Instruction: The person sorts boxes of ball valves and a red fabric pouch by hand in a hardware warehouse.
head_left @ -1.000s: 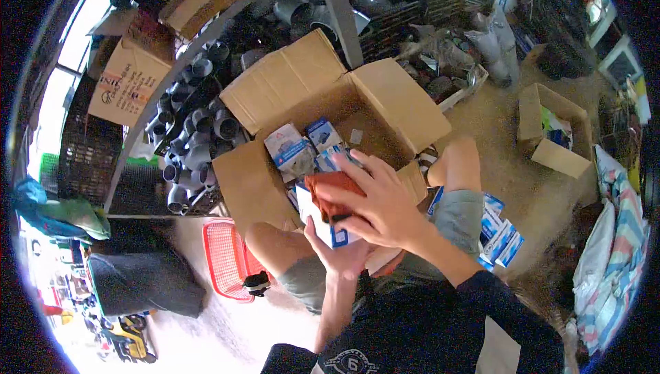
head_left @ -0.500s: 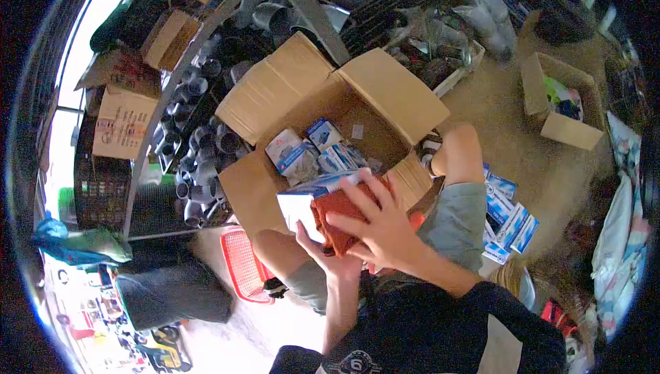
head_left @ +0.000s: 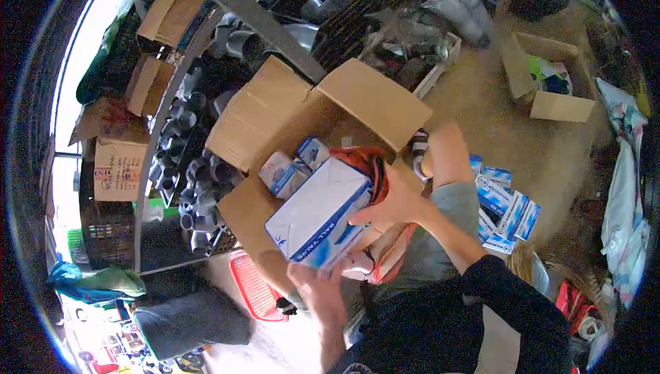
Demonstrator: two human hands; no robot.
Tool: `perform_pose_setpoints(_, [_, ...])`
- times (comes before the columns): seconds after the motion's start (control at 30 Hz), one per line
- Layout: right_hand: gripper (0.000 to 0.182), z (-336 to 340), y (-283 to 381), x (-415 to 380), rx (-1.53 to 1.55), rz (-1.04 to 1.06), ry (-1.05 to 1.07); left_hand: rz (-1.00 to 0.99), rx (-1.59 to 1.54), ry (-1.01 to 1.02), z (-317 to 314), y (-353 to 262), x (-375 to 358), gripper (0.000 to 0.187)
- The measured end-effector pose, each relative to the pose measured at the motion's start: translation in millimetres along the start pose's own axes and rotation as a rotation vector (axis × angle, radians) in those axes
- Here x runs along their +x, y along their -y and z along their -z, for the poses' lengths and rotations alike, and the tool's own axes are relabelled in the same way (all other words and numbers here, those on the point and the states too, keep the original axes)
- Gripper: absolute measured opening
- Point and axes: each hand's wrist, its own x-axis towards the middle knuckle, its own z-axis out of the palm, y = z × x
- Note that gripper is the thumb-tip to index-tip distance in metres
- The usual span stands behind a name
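A white and blue box (head_left: 320, 209) printed "BALL VALVE" is tilted over the large open carton (head_left: 375, 102). My right hand (head_left: 399, 199) grips its right end, thumb on the blue side, with a red-brown cloth (head_left: 357, 157) bunched between hand and box. My left hand (head_left: 320, 291) is closed at the box's lower edge, its fingertips partly hidden. Smaller blue and white boxes (head_left: 280, 173) lie inside the carton, partly covered by the held box. Below my right hand, a red and pale item (head_left: 392, 257) rests near my lap.
Blue and white boxes (head_left: 505, 212) lie on the floor at the right, beside my leg. A red basket (head_left: 254, 288) stands at the lower left. Grey pipe fittings (head_left: 199, 181) fill the left shelf. Another open carton (head_left: 560, 106) sits at the upper right.
The box has turned, showing its white face and lettered side. My right hand and the cloth have moved from its front to its right end. My left hand has shifted down.
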Motion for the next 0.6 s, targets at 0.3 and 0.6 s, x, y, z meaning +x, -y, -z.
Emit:
perform_pose_setpoints(0.3, [0.082, -4.4, 35.3, 23.3, -0.364, 0.033, 0.609, 0.258, -0.484, 0.546, 36.3, 12.1, 31.9, 0.061])
perform_pose_setpoints(0.6, [0.062, -66.7, 23.5, -2.9, -0.753, 0.220, 0.237, 0.336, -0.700, 0.519, 64.1, 31.8, 41.4, 0.060])
